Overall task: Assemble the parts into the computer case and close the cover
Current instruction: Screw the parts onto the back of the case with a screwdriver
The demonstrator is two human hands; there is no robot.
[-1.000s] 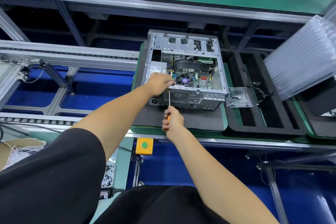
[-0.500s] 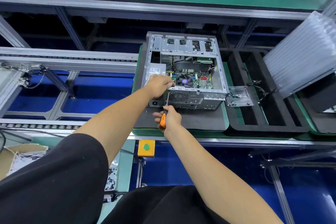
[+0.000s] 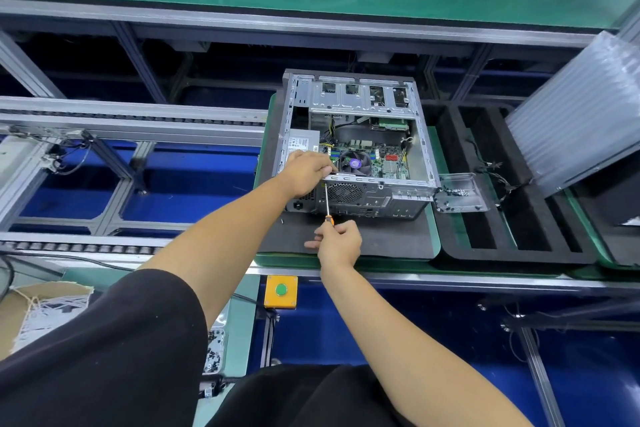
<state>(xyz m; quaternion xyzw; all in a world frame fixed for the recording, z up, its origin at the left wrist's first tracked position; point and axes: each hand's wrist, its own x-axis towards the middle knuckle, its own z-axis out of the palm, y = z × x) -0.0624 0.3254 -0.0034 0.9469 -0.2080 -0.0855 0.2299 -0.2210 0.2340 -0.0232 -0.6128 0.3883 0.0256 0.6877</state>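
- Grey sheet metal makes the open computer case (image 3: pixel 356 146), which lies on its side on a dark mat (image 3: pixel 388 236), cover off, so that the board and the fan inside are reachable from above.
- The right hand (image 3: pixel 337 243) is closed around the orange handle of a screwdriver (image 3: pixel 327 203); the thin shaft rises from this grip to the rear panel of the case, near its top edge.
- The left hand (image 3: pixel 306 172) is just above the tip, with curled fingers on the near rim of the case. I judge it steadies the case, or perhaps a screw; what it pinches I cannot tell.
- The power supply (image 3: pixel 301 144) sits just behind the left hand, so probably its rear screws are being fastened now.
- A clear tray (image 3: pixel 460 192) with small screws is to the right of both grips, touching the case corner, near enough for taking the next screw.
- The cover is not yet closed.
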